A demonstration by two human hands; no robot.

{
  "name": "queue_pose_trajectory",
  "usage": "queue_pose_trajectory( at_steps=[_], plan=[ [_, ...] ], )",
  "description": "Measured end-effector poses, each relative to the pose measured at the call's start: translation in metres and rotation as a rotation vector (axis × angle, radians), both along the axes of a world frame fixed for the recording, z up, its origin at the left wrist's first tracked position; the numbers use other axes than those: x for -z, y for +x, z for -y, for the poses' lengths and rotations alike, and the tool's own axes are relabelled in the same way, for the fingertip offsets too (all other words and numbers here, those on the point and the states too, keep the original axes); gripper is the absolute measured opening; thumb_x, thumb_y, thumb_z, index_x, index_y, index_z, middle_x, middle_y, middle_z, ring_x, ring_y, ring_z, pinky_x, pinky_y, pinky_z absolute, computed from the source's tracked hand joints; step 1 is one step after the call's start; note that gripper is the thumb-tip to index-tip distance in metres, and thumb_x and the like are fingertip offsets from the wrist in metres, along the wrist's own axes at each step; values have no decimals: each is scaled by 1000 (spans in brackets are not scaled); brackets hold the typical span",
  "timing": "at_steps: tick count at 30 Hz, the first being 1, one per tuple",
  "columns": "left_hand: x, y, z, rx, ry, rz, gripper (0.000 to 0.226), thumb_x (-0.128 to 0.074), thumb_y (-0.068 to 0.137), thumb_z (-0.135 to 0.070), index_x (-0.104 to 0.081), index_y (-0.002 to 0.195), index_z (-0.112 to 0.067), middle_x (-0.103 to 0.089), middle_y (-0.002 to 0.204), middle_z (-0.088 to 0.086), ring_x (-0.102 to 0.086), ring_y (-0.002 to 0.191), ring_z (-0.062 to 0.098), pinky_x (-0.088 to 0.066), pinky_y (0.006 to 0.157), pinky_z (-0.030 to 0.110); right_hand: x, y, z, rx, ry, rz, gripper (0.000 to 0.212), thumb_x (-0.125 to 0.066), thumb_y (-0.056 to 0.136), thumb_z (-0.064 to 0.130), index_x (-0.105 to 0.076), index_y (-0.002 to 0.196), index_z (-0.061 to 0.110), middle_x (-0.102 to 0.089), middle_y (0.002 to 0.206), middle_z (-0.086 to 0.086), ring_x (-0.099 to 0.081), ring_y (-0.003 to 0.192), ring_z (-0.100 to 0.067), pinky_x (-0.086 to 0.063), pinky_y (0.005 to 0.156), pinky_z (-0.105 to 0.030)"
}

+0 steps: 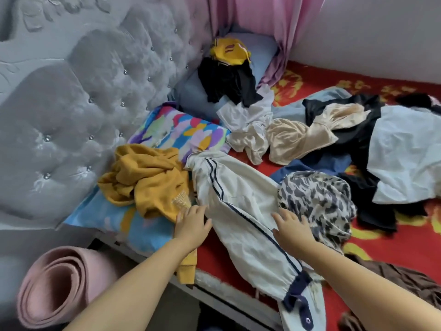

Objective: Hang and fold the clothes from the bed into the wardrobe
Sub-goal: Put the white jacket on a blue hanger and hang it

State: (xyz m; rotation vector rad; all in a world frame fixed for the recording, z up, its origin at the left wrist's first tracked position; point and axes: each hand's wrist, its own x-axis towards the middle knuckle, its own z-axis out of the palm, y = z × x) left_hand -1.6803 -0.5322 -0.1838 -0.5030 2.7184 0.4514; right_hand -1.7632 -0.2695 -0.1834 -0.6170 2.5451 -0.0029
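Starting out, looks like; both hands, left (191, 223) and right (292, 229), lie flat-fingered on the white pants (241, 211); clothes pile (322, 139) still covers the bed (393, 237), nothing folded.

We are in a home bedroom: a bed (238, 256) under a red patterned blanket, backed by a grey tufted headboard (78, 96) studded with crystal buttons, pillows (191, 96) against it, pink curtains (260, 22) in the corner, and loose clothes (298, 137) strewn over the bedding.
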Motion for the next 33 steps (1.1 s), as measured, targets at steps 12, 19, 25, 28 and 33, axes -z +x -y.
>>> queue_pose_trajectory(
  at_steps=[12,19,25,28,33],
  plan=[
    [101,-177,135,-17,124,-33,43,-42,99,-31,-39,139,-15,-37,142,5,-38,127,24,-39,99,36,104,-122,185,172,-172,178,53,-39,99,33,-24,149,20,-23,155,-6,-28,140,-26,-32,107,-38],
    [164,-237,164,-267,174,-26,66,-48,95,-35,-19,149,-10,-31,148,18,-37,131,35,-36,102,40,166,-162,267,409,-452,286,60,-51,95,31,-27,147,12,-39,146,-11,-40,131,-27,-35,104,-36],
    [167,-238,156,-344,452,-29,44,-60,89,-27,-49,127,-7,-56,128,14,-52,120,32,-43,96,36,157,-171,277,876,-776,573,49,-40,98,48,-49,132,14,-56,132,-8,-55,111,-16,-42,90,-28],
    [139,-216,126,-110,457,-84,23,-59,87,-25,-52,104,-11,-55,113,9,-53,108,30,-45,86,37,132,-179,269,1077,-1004,820,42,-41,96,55,-59,123,27,-64,121,3,-59,112,-13,-44,100,-33],
    [86,-164,74,267,593,-163,48,-58,89,-30,-48,133,-12,-48,122,4,-45,118,17,-40,97,31,83,-176,226,911,-784,630,13,-57,83,5,-63,91,13,-63,82,-10,-60,75,-21,-47,70,-31]
  ],
)
